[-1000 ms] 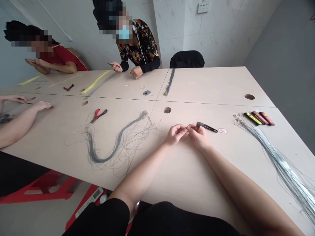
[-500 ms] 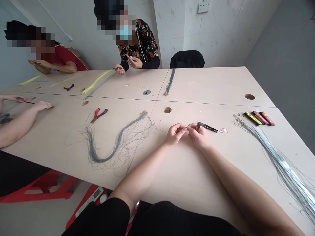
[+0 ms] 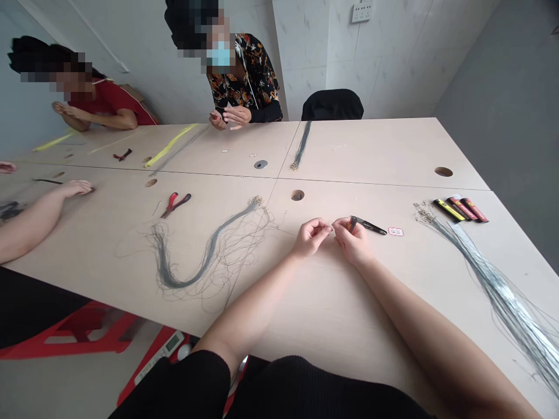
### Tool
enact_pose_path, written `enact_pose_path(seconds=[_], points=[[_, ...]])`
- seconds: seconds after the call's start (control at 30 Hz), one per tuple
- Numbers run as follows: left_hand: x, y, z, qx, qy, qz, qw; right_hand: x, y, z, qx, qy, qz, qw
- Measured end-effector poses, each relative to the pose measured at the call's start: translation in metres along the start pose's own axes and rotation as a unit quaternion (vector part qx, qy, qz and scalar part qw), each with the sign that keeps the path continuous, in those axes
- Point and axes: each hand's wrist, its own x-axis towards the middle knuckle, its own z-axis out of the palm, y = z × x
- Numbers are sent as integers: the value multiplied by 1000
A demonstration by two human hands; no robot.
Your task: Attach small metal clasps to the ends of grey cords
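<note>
Fingers [image 3: 325,228] of both hands pinch together above the bench [image 3: 393,169], clenched on a tiny metal piece [image 3: 331,228] too small to make out, which sits between the left hand [image 3: 311,237] and right hand [image 3: 353,244]. Black-handled snips [image 3: 369,226] lie touching the right hand, and a loose bundle of grey wire [image 3: 205,262] lies well to the left.

red pliers [image 3: 175,205]: 2 | wire bundles [image 3: 205,262]: about 3 | co-workers [image 3: 244,81]: 3

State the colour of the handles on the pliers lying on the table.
Red and black, seen best in the head view, where the pliers lie on the table.
</note>
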Motion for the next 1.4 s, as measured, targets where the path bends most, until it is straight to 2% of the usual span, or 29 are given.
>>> enact_pose_path(seconds=[0.27,0.6,0.93,1.2,1.4], points=[[0,-2,0,3,-2,0,1000,1,3,-2,-3,-10,-3,1000],[-2,-7,-1,66,-3,20,998,3,3,-2,30,7,22,999],[-1,-7,-1,64,3,18,998,3,-1,0,35,6,23,999],[3,-2,-2,-24,19,-2,1000,2,0,-2,33,-2,29,999],[7,-7,-6,-122,0,-51,991,1,-1,-1,26,-3,37,999]])
